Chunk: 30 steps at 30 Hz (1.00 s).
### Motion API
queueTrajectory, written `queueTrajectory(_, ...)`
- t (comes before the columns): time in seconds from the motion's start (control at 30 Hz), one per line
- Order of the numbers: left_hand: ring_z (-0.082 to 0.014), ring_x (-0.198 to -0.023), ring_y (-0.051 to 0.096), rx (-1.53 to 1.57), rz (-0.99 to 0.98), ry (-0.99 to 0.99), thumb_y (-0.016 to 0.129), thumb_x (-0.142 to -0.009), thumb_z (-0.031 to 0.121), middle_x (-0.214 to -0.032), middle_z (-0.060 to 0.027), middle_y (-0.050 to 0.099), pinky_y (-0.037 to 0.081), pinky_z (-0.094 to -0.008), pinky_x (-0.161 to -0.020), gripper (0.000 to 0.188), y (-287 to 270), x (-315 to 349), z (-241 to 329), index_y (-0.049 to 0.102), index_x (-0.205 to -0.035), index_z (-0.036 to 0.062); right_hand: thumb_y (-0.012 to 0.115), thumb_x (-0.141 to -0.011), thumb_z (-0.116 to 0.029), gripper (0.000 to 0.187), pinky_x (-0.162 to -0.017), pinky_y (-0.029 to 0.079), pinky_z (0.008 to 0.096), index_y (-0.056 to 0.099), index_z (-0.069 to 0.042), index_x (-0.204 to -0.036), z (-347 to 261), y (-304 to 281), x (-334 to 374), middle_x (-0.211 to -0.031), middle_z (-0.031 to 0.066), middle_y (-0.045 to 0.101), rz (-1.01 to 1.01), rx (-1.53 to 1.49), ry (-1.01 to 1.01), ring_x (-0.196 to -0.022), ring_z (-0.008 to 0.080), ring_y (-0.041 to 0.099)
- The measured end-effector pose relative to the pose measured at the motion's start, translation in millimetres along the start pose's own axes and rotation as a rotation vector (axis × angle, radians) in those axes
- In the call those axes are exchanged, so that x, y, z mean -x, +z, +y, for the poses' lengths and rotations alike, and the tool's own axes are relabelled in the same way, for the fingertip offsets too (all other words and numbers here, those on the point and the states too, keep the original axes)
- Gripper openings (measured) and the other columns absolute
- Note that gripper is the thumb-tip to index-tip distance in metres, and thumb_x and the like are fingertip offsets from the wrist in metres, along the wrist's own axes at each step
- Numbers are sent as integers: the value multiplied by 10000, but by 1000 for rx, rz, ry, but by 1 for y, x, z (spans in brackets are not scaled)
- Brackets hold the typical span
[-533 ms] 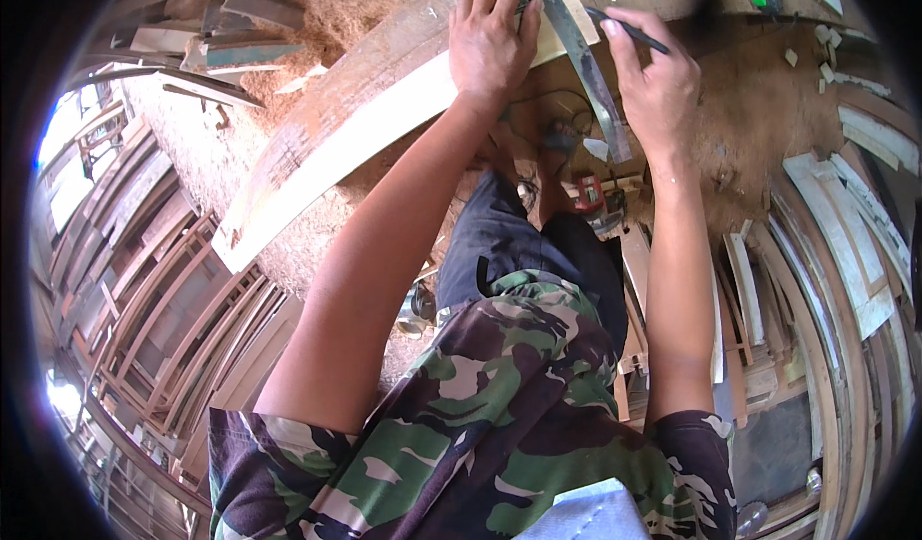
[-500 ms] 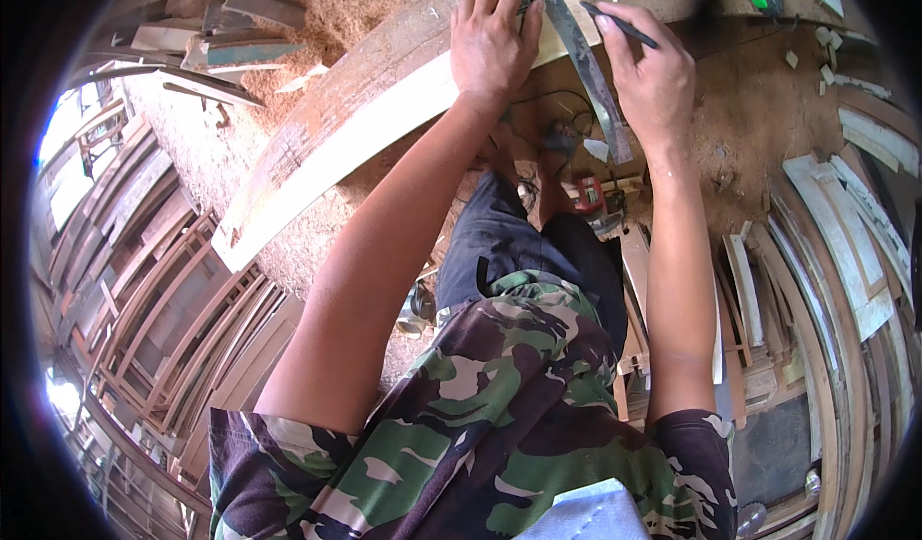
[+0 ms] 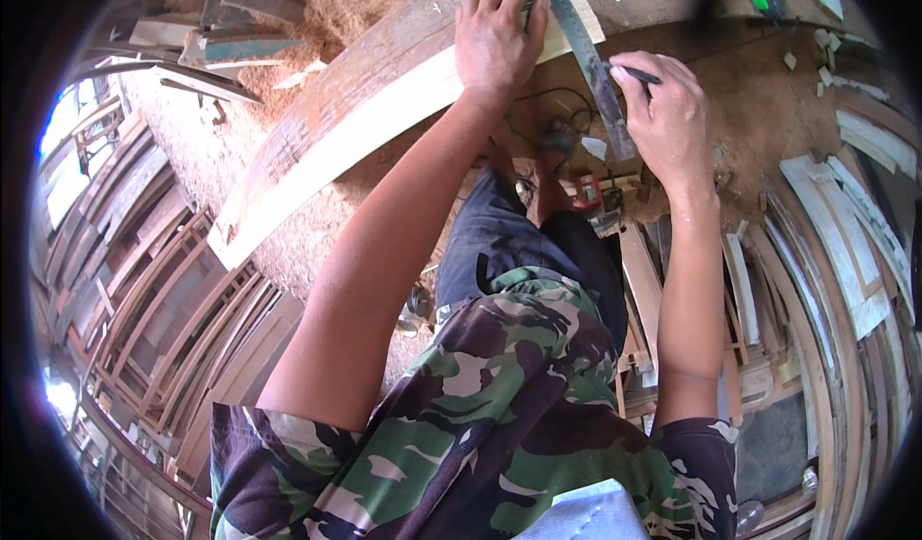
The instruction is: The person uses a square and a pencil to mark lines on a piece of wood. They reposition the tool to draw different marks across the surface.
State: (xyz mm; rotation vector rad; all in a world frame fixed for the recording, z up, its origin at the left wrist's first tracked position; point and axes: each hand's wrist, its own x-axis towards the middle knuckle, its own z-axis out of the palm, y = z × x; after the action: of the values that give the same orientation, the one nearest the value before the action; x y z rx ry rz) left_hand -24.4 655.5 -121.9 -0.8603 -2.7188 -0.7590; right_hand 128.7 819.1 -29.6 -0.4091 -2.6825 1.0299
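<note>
1. Sawdust covers the workshop floor; window frames (image 3: 163, 319) are stacked at its left edge.
2. My left hand (image 3: 497, 40) presses flat, fingers spread, on the metal square (image 3: 588, 60) at the far end of the pale plank (image 3: 365, 136).
3. My right hand (image 3: 663, 117) pinches a pencil (image 3: 634, 74) against the square's blade.
4. Step in hand, as I judge it: marking a line. Next move calls for a steady square and one straight stroke.

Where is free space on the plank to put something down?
The pale plank is bare from the left hand down to its lower-left end. Near the square and right hand with pencil it is crowded.
</note>
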Motion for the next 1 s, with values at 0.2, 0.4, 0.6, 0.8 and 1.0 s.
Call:
queueTrajectory(0.2,-382,-1044,658,-120,1,-96,717,-963,401,-1047,-154,734,478,-518,-977,319,-3,3,3,758,-1106,119,744,-1043,-213,157,-878,592,426,801,-81,-1108,7,-15,16,-1012,134,801,151,-107,254,-951,328,766)
queueTrajectory(0.4,-417,-1100,643,-71,-51,-122,711,-979,351,-1105,-190,710,487,-537,-1012,322,-13,0,8,742,-1152,81,740,-1068,-249,187,-847,594,402,809,-91,-1143,18,-10,29,-1020,117,809,206,-151,245,-933,299,772)
queueTrajectory(0.6,-435,-1144,635,-33,-101,-142,720,-970,340,-1153,-207,704,489,-544,-1052,348,-17,-2,11,743,-1196,77,749,-1068,-260,192,-852,594,395,814,-99,-1151,11,-7,29,-1024,117,810,229,-207,291,-941,292,774)
queueTrajectory(0.8,-434,-1139,634,-41,-90,-128,713,-984,332,-1142,-213,706,488,-542,-1054,331,-14,-2,10,746,-1191,77,751,-1066,-251,192,-866,596,399,812,-94,-1158,11,-3,29,-1036,118,814,235,-232,265,-955,296,779)
queueTrajectory(1.0,-437,-1109,637,-37,-74,-128,710,-998,341,-1113,-219,709,491,-538,-1037,319,-16,-3,13,754,-1167,74,726,-1078,-251,201,-895,590,419,806,-94,-1175,7,7,23,-1056,133,815,194,-275,216,-995,327,772)
